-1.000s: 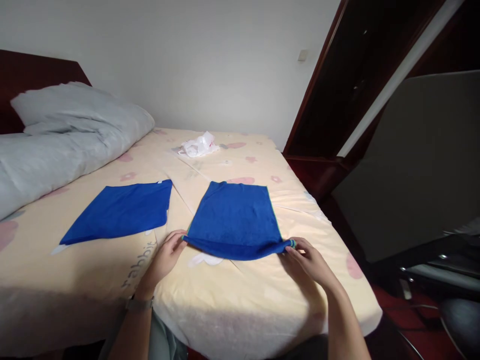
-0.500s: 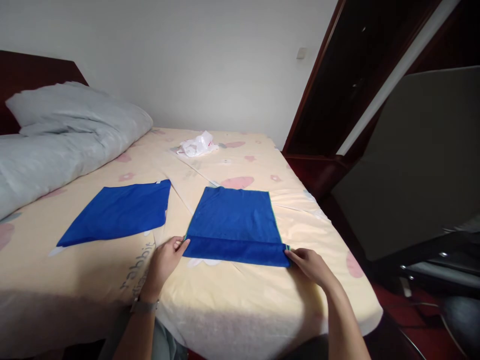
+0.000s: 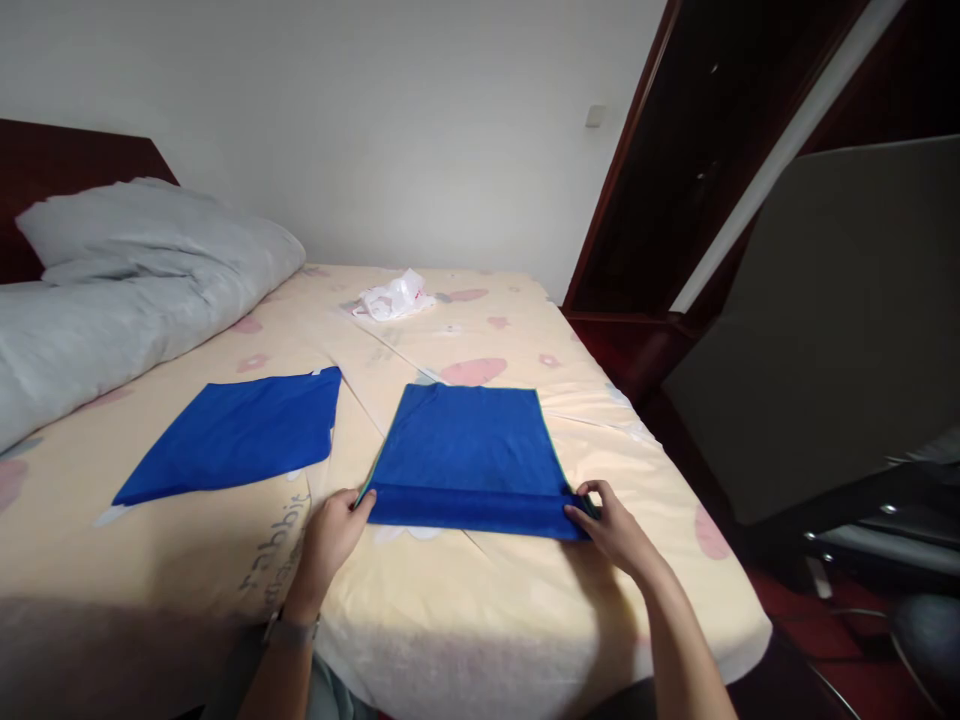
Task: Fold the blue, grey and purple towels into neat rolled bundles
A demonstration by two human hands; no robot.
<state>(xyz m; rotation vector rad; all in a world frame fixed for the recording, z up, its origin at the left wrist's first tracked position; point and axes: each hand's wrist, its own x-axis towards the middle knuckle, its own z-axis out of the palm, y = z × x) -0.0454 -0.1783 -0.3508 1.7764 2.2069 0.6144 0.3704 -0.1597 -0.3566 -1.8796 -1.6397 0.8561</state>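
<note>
Head view shows the near edge of a blue cloth [image 3: 469, 440] turned over into a flat band, its left end pinched by the left hand [image 3: 334, 532] and its right end by the right hand [image 3: 616, 525], the two hands held well apart. The cloth is spread on the patterned bedsheet [image 3: 465, 590] near the front of the bed, its sides edged in green. To its left, a second blue piece [image 3: 240, 430] is laid flat, and farther back a white plastic bag [image 3: 397, 297] is left crumpled near a grey quilt [image 3: 150, 285].
</note>
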